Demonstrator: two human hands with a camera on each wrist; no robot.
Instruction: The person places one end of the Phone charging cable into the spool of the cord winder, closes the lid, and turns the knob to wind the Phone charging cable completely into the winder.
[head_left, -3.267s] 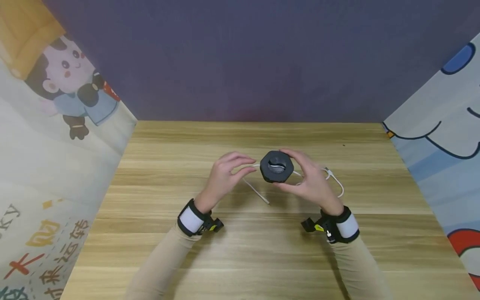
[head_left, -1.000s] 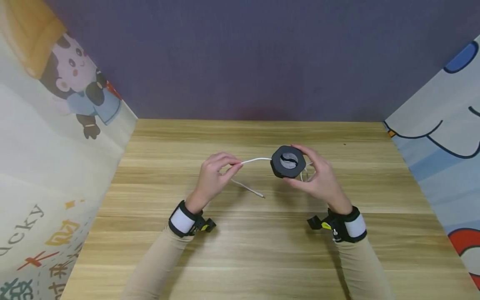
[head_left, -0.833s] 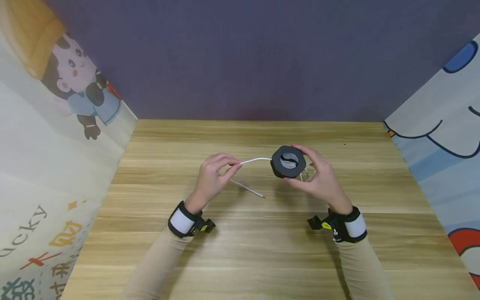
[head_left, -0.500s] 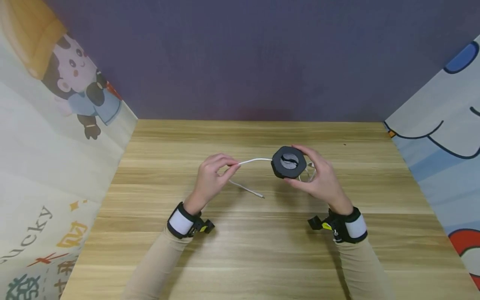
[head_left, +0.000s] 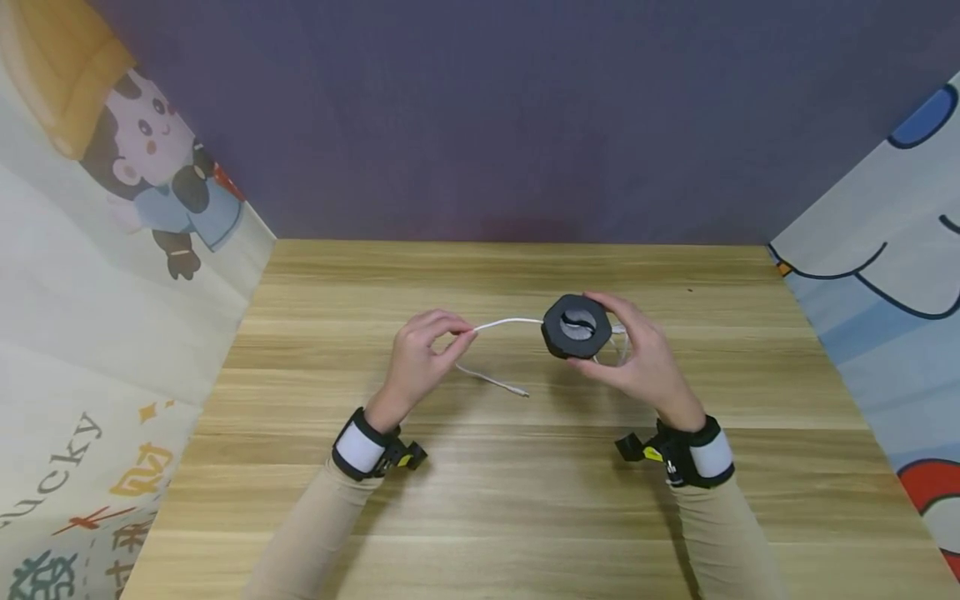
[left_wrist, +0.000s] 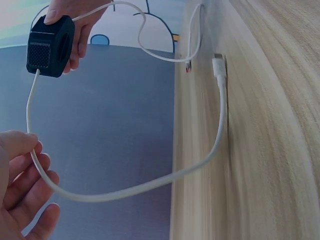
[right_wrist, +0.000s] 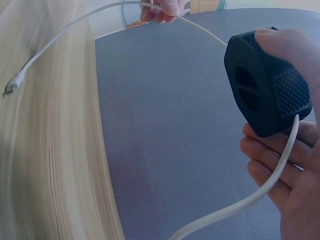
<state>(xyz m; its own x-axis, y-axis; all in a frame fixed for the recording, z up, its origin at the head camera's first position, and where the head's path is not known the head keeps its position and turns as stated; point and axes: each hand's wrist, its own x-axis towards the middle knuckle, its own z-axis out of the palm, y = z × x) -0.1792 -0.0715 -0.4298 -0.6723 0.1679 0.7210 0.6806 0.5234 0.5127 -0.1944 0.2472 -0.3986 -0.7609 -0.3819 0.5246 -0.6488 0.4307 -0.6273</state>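
My right hand [head_left: 637, 360] grips a black hexagonal cable winder [head_left: 553, 337] by its edges, above the table. Its round grey centre has a dark S-shaped slot. A white charging cable [head_left: 510, 320] comes out of opposite sides of the winder. To the winder's left, my left hand [head_left: 423, 357] pinches the cable between thumb and fingertips. From there the cable loops down to a plug [left_wrist: 219, 67] at the table surface. In the left wrist view, the cable's other side curves behind the winder to a second end [left_wrist: 188, 65] close to the table.
The wood-grain table [head_left: 495, 517] spreads under both hands. A dark blue-grey wall [head_left: 510, 125] stands at its back, with cartoon-printed panels at the left [head_left: 60, 333] and right [head_left: 885, 292]. Each wrist wears a strapped camera.
Over the frames, my left hand has pinched the cable and moved left, with more of it showing beside the winder. The winder's centre has turned. My right hand has shifted slightly right.
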